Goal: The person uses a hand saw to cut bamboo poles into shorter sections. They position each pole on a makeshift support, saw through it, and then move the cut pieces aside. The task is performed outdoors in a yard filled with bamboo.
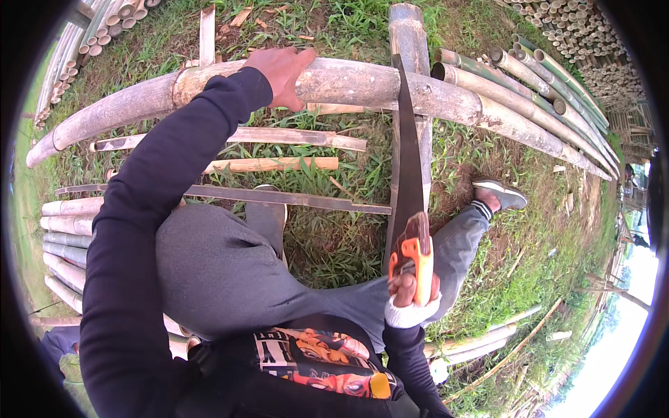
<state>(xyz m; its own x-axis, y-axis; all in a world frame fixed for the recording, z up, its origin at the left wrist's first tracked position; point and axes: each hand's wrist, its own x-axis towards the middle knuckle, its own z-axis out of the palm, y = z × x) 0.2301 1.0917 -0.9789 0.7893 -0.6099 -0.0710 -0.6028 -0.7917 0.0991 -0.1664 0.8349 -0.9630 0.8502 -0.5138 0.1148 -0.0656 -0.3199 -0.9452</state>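
Note:
A long, thick bamboo pole (348, 82) lies crosswise in front of me, bending across the view. My left hand (284, 75) grips it from above, thumb on the near side and fingers toward the far side. In my right hand (410, 291), with a white cuff at the wrist, is the orange handle of a handsaw (411, 167). Its dark blade points away from me and crosses the pole to the right of my left hand. Beneath that crossing runs a bamboo support (410, 35). Whether the teeth have cut into the pole cannot be made out.
Split bamboo strips (293, 138) lie on the grass between my legs and the pole. Cut poles (516, 87) lie at the right, with a big stack (578, 28) beyond. More bamboo pieces (70, 226) are at the left. My shoe (503, 194) is right of the support.

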